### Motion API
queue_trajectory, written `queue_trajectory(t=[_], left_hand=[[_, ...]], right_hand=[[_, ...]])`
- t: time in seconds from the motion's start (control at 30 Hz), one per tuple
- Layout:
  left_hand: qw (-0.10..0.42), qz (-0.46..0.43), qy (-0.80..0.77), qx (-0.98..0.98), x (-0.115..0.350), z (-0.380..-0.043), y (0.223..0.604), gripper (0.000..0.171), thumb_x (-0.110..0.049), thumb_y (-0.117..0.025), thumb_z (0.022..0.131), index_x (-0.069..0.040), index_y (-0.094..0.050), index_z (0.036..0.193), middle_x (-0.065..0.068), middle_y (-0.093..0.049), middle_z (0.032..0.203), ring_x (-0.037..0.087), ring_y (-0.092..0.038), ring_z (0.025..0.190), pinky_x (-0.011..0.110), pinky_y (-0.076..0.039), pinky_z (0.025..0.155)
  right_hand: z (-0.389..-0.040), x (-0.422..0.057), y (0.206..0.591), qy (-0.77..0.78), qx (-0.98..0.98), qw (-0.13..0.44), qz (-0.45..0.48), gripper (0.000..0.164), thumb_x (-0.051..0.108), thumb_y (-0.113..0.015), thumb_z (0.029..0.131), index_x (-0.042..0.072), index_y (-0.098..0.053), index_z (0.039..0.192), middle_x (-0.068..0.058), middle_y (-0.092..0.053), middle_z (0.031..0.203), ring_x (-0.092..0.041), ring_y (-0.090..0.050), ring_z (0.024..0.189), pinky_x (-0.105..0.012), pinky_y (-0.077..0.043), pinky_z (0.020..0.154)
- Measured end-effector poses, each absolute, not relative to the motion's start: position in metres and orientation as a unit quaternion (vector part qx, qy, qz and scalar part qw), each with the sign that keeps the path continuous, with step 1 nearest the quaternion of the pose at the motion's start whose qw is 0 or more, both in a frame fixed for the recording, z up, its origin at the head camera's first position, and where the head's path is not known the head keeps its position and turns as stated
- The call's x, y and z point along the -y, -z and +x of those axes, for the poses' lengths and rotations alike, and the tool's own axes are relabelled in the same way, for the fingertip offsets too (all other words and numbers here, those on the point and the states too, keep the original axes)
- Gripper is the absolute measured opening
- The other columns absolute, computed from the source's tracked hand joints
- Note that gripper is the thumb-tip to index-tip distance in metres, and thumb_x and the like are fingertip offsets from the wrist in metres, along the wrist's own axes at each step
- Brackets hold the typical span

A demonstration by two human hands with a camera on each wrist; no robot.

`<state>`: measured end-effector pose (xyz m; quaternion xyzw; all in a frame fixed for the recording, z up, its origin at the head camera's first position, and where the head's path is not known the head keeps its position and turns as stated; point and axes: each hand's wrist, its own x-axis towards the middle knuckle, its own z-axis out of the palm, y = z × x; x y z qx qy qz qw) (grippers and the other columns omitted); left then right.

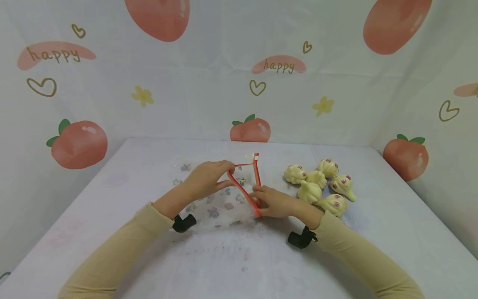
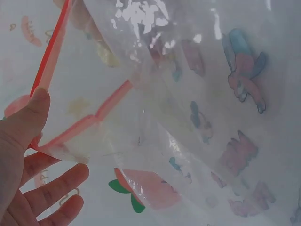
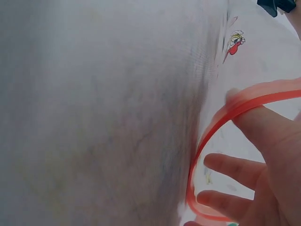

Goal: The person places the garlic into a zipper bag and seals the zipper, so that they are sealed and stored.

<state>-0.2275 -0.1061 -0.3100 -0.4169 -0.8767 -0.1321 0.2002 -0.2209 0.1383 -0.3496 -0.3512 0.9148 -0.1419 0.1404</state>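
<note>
A clear zip bag (image 1: 228,205) printed with small cartoon figures lies on the table, its red-edged mouth spread apart and facing right. My left hand (image 1: 209,176) pinches the red rim between thumb and index finger; in the left wrist view the other fingers (image 2: 59,186) are spread. At the mouth's near corner is my right hand (image 1: 278,202). In the right wrist view its thumb (image 3: 263,129) reaches behind the red rim (image 3: 221,113), tip seen through the plastic, and its fingers are spread apart within the loop. To the right of that hand sit several garlic bulbs (image 1: 310,192).
A white cloth covers the table (image 1: 209,265). Behind it hangs a white backdrop (image 1: 209,104) printed with peaches, hearts and flowers. Black wrist-worn devices (image 1: 300,238) are on both wrists, close above the tabletop.
</note>
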Motion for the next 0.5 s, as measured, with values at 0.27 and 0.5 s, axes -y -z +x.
queue_trajectory(t=[0.27,0.5], left_hand=[[0.211,-0.423,0.143,0.869,0.1029,-0.2291,0.3143,0.034,-0.026,-0.072,0.081,-0.009,-0.054,0.104,0.001,-0.067,0.093,0.014,-0.059,0.067,0.029,-0.052,0.065],[0.216,-0.423,0.139,0.869,0.1013,-0.2276,0.3147,0.034,-0.027,-0.073,0.081,-0.01,-0.053,0.102,0.0,-0.067,0.091,0.013,-0.057,0.062,0.028,-0.051,0.061]], right_hand=[[-0.2202,-0.1412,0.3477,0.161,-0.912,0.115,-0.359,0.045,0.02,-0.058,0.091,0.002,-0.05,0.131,-0.025,-0.039,0.143,-0.037,-0.041,0.132,-0.049,-0.038,0.105],[-0.2166,-0.1454,0.3421,0.18,-0.909,0.057,-0.373,0.041,0.022,-0.06,0.09,0.001,-0.055,0.125,-0.019,-0.054,0.129,-0.032,-0.053,0.12,-0.045,-0.044,0.098]])
